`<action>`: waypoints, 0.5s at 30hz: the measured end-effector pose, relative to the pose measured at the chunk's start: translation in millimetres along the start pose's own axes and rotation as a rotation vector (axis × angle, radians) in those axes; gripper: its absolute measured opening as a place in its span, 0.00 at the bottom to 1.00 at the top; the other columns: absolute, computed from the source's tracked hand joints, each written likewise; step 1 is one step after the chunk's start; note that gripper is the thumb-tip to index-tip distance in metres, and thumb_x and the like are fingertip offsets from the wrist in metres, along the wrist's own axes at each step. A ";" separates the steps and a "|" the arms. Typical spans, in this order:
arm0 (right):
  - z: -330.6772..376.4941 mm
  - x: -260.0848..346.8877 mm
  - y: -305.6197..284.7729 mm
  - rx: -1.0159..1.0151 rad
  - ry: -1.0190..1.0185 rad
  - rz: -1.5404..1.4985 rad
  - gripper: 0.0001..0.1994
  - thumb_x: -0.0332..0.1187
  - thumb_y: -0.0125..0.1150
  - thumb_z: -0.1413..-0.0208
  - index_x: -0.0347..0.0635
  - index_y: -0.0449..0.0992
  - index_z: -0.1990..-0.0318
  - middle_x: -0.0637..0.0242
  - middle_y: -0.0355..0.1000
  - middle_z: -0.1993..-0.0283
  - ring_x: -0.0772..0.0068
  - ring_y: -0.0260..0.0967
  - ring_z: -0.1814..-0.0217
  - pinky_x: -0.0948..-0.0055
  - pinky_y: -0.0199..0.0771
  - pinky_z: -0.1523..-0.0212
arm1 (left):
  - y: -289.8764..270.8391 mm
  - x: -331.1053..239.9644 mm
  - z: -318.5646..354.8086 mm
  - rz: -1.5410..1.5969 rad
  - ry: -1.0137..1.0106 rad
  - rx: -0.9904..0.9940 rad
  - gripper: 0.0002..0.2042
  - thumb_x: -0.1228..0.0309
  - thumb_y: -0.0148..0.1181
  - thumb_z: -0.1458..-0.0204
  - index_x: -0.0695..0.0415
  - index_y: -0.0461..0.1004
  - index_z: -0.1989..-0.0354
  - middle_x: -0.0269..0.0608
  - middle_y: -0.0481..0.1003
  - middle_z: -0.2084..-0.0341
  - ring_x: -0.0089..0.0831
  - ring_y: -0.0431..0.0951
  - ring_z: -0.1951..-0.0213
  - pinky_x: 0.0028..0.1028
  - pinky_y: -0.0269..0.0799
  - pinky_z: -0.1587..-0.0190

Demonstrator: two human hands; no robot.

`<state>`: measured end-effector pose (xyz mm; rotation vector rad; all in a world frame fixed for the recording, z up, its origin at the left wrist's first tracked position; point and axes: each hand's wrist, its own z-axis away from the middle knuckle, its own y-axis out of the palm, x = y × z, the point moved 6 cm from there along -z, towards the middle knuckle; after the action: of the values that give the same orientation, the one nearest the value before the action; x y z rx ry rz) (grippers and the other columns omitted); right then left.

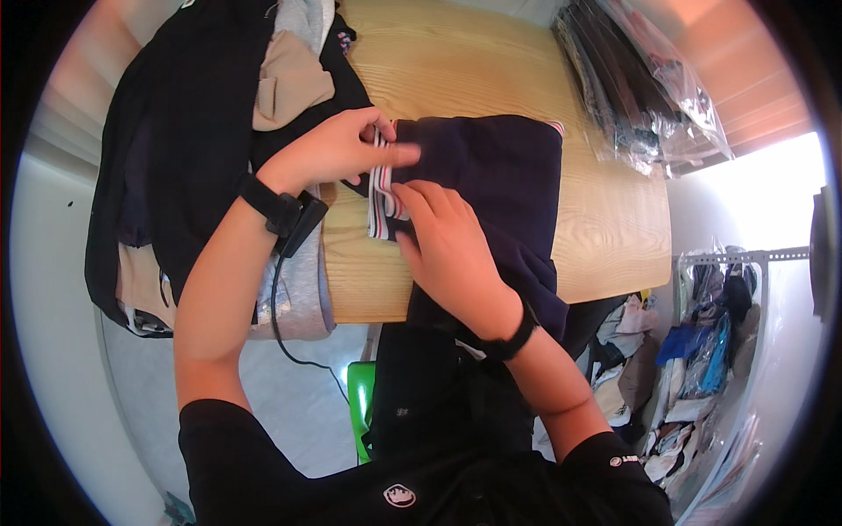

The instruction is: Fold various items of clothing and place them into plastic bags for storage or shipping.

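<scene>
A dark navy garment (491, 167) lies folded on the table in front of me. Its left edge carries a striped white, red and dark band (379, 203), and a bit of the same trim shows at its far right corner. My left hand (338, 153) is at the upper part of this band, index finger at the edge and thumb, slightly blurred, across the cloth. My right hand (456, 250) pinches the lower part of the band between thumb and fingers, where the band is bent into a fold. The garment's near side hangs over the table's front edge.
Dark clothes (193, 114) are piled on the left, with a beige piece (294, 79) on top. Plastic-wrapped garments (640, 79) lie at the table's (614, 237) far right. A rack (719, 259) of clothes stands at right. A cable (277, 307) hangs from my left wrist device.
</scene>
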<state>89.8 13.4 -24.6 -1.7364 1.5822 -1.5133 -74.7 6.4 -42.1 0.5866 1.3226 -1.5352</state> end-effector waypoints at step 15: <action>161.3 -20.8 -61.1 -0.109 0.259 0.195 0.18 0.26 0.71 0.65 0.42 0.73 0.62 0.63 0.69 0.62 0.62 0.66 0.61 0.66 0.63 0.60 | -2.1 9.8 -4.1 -0.066 0.069 -0.211 0.16 0.64 0.62 0.47 0.57 0.67 0.55 0.29 0.67 0.76 0.15 0.66 0.75 0.19 0.67 0.79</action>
<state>260.6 -11.0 -44.8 -1.4331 1.9326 -1.6322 -81.4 6.5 -50.6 0.4697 1.5472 -1.4155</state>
